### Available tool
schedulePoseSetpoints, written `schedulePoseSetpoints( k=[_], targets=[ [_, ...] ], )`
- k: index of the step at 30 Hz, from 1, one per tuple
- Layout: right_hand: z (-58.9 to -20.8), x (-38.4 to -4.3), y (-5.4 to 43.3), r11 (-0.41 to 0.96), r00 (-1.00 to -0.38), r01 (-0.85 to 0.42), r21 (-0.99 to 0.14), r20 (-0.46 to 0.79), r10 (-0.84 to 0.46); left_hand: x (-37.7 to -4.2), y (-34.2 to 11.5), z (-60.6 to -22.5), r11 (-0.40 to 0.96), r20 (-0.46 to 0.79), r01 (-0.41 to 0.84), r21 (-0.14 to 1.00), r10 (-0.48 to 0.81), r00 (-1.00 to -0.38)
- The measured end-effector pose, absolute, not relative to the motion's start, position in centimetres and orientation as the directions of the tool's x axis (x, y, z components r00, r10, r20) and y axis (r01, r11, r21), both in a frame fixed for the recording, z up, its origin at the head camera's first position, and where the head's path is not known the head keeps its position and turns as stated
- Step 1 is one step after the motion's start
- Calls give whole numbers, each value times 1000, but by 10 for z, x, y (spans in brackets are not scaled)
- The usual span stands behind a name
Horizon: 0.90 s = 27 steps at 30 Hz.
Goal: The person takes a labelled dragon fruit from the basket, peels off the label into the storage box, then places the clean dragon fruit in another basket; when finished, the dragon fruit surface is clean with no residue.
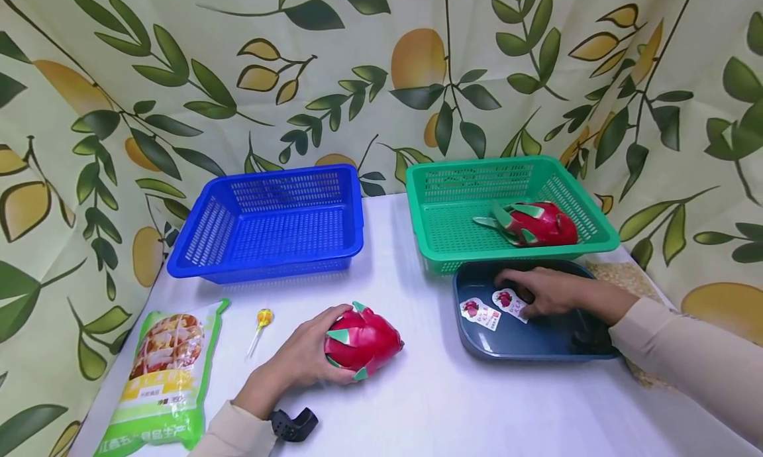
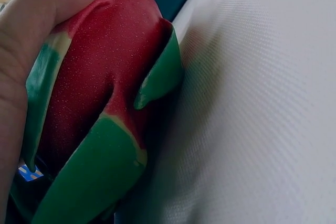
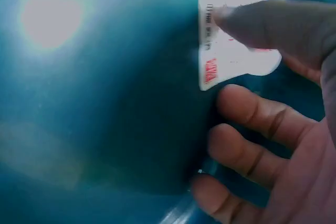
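Observation:
My left hand (image 1: 316, 350) grips a red dragon fruit (image 1: 365, 341) with green scales, close over the white table. Up close in the left wrist view, the thumb (image 2: 47, 11) presses against the skin of the fruit. Inside a dark blue tub (image 1: 477, 348), my right hand (image 1: 547, 291) pinches a small white label (image 1: 510, 303) printed with a dragon fruit picture. The right wrist view has its thumb (image 3: 262, 24) across this label, with the other fingers curled below. A second such label (image 1: 480, 313) lies beside it on the tub floor.
Behind the tub stands a green basket (image 1: 438, 245) holding another dragon fruit (image 1: 542, 224). A blue basket (image 1: 268, 268) is at the back left. Left of my left hand are a yellow lollipop (image 1: 264, 319) and a green food bag (image 1: 167, 377). A grainy bag (image 1: 620, 277) lies behind the tub's right side.

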State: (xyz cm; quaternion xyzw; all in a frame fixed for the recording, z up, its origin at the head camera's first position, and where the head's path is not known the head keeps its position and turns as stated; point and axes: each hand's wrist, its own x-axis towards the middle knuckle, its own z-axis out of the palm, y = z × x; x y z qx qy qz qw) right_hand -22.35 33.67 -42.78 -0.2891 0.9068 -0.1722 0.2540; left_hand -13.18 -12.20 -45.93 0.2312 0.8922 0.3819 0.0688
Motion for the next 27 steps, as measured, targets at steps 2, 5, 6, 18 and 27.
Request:
schedulePoseSetpoints(
  k=[2, 5, 6, 18, 27],
  targets=[
    [-424, -222, 338, 773, -710, -423, -473, -357, -607, -131, -122, -460, 600, 54, 358, 716, 463, -885],
    [-415, -218, 340, 751, -718, -416, -513, -321, -617, -130, -122, -460, 596, 51, 354, 721, 464, -885],
    [-411, -215, 342, 738, -720, -420, -528, -301, -625, -130, -122, -461, 597, 51, 356, 719, 465, -884],
    [-344, -189, 371, 685, -830, -487, -542, 44, -556, -127, -122, -457, 618, 2, 323, 716, 462, -887],
    [-350, -191, 411, 773, -921, -369, -516, 317, -228, -127, -123, -456, 629, -13, 316, 711, 461, -887]
  ],
)
